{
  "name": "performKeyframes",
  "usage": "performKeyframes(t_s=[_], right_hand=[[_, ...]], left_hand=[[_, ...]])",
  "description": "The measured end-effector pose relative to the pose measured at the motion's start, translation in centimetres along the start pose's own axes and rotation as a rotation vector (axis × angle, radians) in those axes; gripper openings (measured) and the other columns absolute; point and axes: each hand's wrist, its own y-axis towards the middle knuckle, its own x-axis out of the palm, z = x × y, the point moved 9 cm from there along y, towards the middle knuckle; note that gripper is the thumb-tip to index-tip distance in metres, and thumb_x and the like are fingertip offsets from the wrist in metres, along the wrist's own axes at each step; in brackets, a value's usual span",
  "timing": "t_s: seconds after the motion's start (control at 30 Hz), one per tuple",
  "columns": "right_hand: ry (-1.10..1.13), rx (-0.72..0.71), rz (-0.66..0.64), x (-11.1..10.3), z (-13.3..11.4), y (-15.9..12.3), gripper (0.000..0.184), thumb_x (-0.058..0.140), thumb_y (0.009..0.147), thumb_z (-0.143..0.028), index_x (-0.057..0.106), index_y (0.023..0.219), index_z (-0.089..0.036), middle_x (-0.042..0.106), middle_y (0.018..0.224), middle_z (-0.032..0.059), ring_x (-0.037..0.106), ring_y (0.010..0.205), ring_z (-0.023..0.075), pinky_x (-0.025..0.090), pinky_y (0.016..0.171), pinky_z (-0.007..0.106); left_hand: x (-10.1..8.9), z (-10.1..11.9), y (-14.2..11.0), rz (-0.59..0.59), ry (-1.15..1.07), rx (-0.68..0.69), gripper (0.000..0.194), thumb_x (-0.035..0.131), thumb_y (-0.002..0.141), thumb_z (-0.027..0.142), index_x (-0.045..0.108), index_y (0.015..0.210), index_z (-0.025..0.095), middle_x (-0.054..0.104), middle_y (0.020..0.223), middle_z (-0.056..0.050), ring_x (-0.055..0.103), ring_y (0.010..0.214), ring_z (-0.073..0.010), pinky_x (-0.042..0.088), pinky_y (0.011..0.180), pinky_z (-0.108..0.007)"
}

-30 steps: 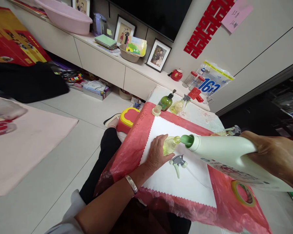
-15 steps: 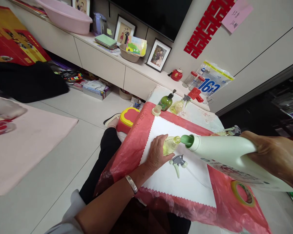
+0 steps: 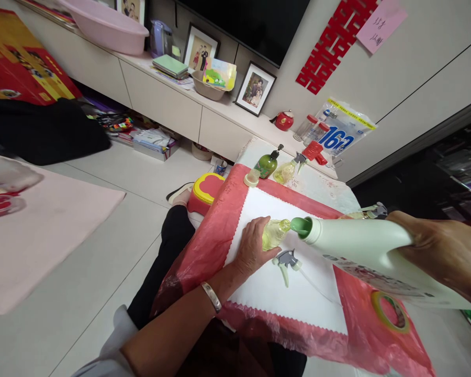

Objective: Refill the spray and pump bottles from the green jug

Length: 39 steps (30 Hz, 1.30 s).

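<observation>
My left hand (image 3: 255, 245) is wrapped round a small clear spray bottle (image 3: 273, 234) with yellowish liquid and no top on it. My right hand (image 3: 435, 251) grips the handle of a large pale green jug (image 3: 361, 241), tipped on its side. The jug's green spout (image 3: 299, 225) is at the bottle's mouth; whether liquid is flowing I cannot make out. On the white scalloped mat (image 3: 243, 283) below lies a grey and pale green spray head (image 3: 287, 262) with its thin tube. A pale cap (image 3: 251, 177) stands at the mat's far corner.
Red plastic sheeting (image 3: 204, 251) covers the table, with a tape roll (image 3: 390, 311) at right. Behind stand a green pump bottle (image 3: 267, 165) and a filled spray bottle (image 3: 286, 172). Another spray bottle (image 3: 361, 213) lies behind the jug. A yellow-topped stool (image 3: 208, 189) is left of the table.
</observation>
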Motion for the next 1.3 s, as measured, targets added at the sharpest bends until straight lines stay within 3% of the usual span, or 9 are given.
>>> performKeyframes(t_s=[0.83,1.3], right_hand=[[-0.031,-0.001,-0.02,-0.18,-0.24,-0.36,0.038,0.043,0.07,-0.055,0.062,0.1,-0.042,0.066,0.092,-0.0035,0.061,0.082,0.0233,0.04,0.067,0.033],[-0.017,0.016,-0.022,-0.38,-0.16,-0.27,0.035,0.045,0.067,-0.052,0.062,0.094,-0.037,0.065,0.086,-0.0012,0.061,0.078,0.0233,0.039,0.065,0.033]], left_hand=[[-0.01,-0.02,0.05,-0.026,-0.002,-0.024,0.088,0.086,0.065,0.023,0.041,0.141,0.02,0.058,0.137,-0.015,0.057,0.128,-0.0362,0.047,0.109,-0.057],[0.11,-0.18,-0.05,-0.031,-0.009,-0.042,0.089,0.085,0.065,0.022,0.041,0.142,0.023,0.058,0.138,-0.014,0.056,0.13,-0.0365,0.047,0.11,-0.057]])
